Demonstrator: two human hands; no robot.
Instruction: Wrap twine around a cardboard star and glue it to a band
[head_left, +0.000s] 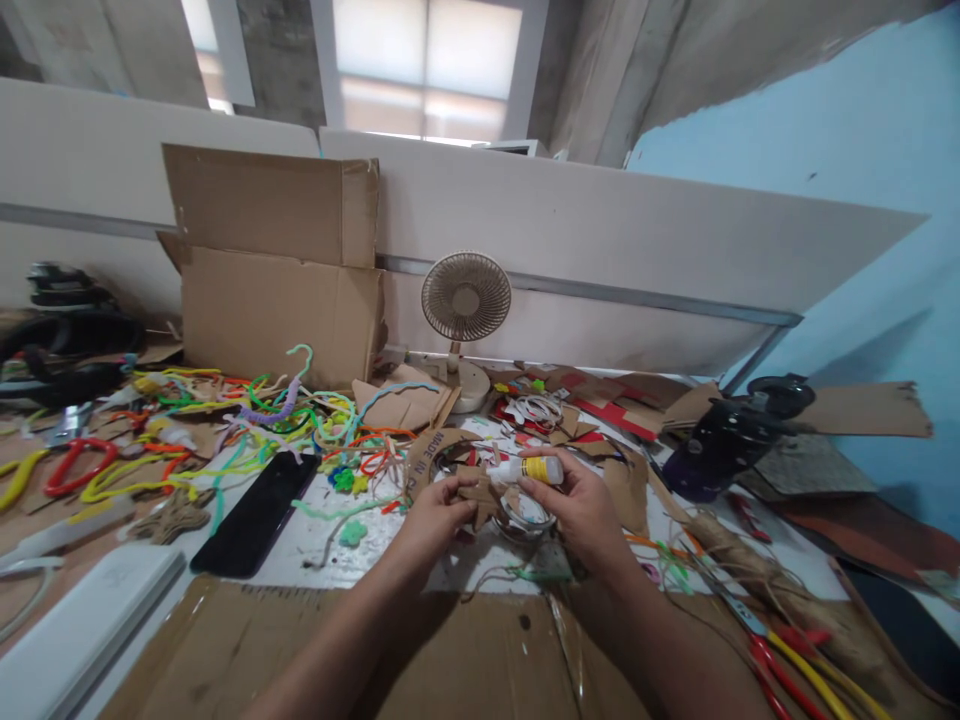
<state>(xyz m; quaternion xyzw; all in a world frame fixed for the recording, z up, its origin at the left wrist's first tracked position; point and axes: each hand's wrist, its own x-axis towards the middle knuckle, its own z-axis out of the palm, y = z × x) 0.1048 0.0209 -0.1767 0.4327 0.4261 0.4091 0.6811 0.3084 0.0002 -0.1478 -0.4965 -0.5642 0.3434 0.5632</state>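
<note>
My right hand (581, 510) grips a small white glue bottle with a yellow label (529, 469), lying sideways with its tip pointing left. My left hand (435, 512) pinches a small brown cardboard piece (484, 495) just under the bottle's tip. Both hands hover over cardboard scraps and a roll of clear tape (525, 520) on the white table (337, 545). A large flat cardboard sheet (337, 650) lies under my forearms.
Coloured pipe cleaners (262, 420) sprawl at left beside a black phone (255, 512). An open cardboard box (277, 270) and a small desk fan (465, 310) stand at the back. A dark bottle (720, 440) lies right; red-yellow scissors (787, 665) and twine lie near right.
</note>
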